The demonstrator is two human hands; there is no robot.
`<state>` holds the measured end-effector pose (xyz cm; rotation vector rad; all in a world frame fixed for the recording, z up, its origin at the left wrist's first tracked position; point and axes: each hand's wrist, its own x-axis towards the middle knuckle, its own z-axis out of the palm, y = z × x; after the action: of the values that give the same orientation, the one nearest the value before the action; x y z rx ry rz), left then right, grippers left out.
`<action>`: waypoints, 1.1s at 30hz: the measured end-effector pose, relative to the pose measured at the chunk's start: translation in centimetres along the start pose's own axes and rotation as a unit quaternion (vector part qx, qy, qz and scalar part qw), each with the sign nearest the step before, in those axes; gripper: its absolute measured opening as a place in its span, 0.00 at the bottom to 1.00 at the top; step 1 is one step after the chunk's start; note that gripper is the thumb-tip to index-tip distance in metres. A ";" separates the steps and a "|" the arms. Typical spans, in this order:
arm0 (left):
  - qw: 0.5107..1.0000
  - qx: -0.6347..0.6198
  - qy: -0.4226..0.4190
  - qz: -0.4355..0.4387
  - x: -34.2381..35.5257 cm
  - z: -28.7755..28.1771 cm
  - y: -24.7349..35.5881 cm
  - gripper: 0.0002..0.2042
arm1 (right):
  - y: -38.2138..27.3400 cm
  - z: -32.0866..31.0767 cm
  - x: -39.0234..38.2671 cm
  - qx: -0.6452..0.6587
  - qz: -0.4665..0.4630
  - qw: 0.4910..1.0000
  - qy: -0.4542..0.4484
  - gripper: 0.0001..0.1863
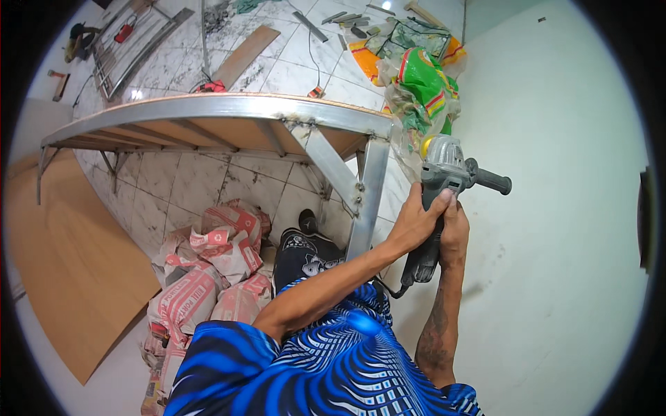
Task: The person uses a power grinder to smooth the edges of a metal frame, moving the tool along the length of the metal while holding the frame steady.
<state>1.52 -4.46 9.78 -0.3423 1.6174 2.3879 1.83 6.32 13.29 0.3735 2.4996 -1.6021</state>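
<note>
Both hands grip a grey and black angle grinder (444,166) with a yellow disc, a side handle pointing right and a black cord hanging from its lower end. My left hand (422,220) is closed on the body, thumb lying along it. My right hand (454,229) wraps the body from the right side, partly behind the left thumb. Just left of the grinder stands a metal frame (208,105) with a wooden board on it, curved by the lens; burnt weld marks show on its corner brace (322,156).
Paper sacks (222,249) pile below the frame, beside a brown sheet (76,256). Plastic sacks (423,83) lie by the wall (555,208) on my right. Planks (250,55), tools, cords and a metal grille (125,69) lie on the tiles. Another person (76,41) is at upper left.
</note>
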 end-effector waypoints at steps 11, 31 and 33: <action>1.000 -0.005 -0.007 0.008 -2.1 2.1 -0.6 0.30 | 2.4 -3.6 -4.0 0.134 0.010 0.989 -0.063 0.30; 0.968 0.071 -0.235 -0.056 -3.6 -7.1 0.8 0.24 | -1.0 8.1 -13.6 0.039 0.140 0.980 0.139 0.27; 0.961 0.103 -0.245 -0.070 -3.3 -7.9 1.8 0.25 | -1.3 9.2 -13.5 0.016 0.141 0.978 0.156 0.27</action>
<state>4.51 -12.69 9.55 0.1610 1.5218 1.9677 14.32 -4.31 14.02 1.0045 2.4877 -1.5703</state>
